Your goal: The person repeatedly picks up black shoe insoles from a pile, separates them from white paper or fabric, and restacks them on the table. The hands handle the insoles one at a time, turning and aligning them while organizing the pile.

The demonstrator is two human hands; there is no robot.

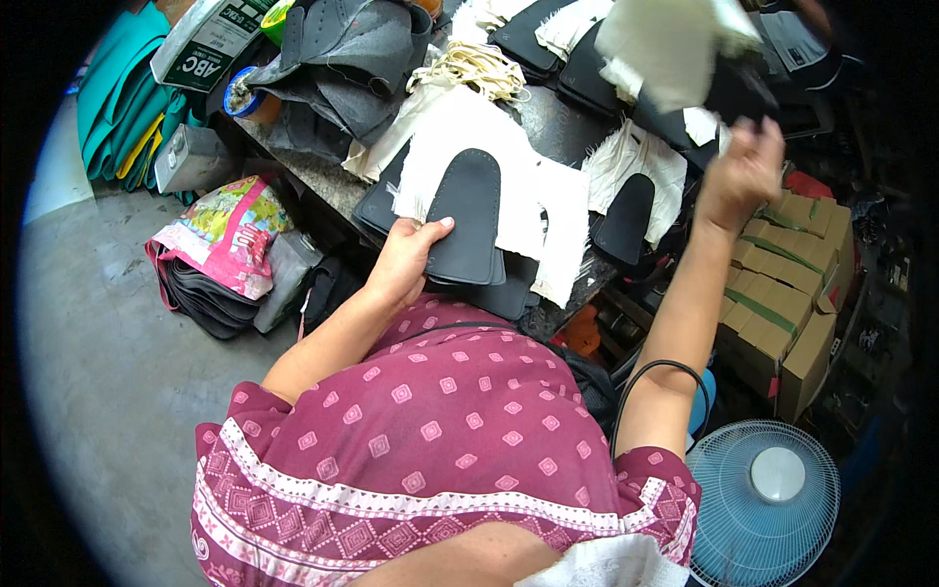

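Note:
My left hand (406, 256) grips a flat black round-ended piece (467, 210), thumb on top and fingers hidden underneath. Stitching runs along the piece's curved edge, and it looks stacked on similar ones. Around it lies frayed white cloth (523, 201). Raised at the upper right, my right hand (745, 176) has its fingers closed on a cream-and-black piece (660, 49), smeared by motion. Below and left of that hand, another black round-ended piece (624, 217) rests on white cloth (657, 161) at the table edge.
Dark grey material (342, 59) is piled on the table (543, 112), beside a tangle of cream strips (479, 68). Cardboard boxes (782, 264) and a blue fan (753, 509) stand to my right. A pink bag (220, 235) and a metal can (193, 157) are at left.

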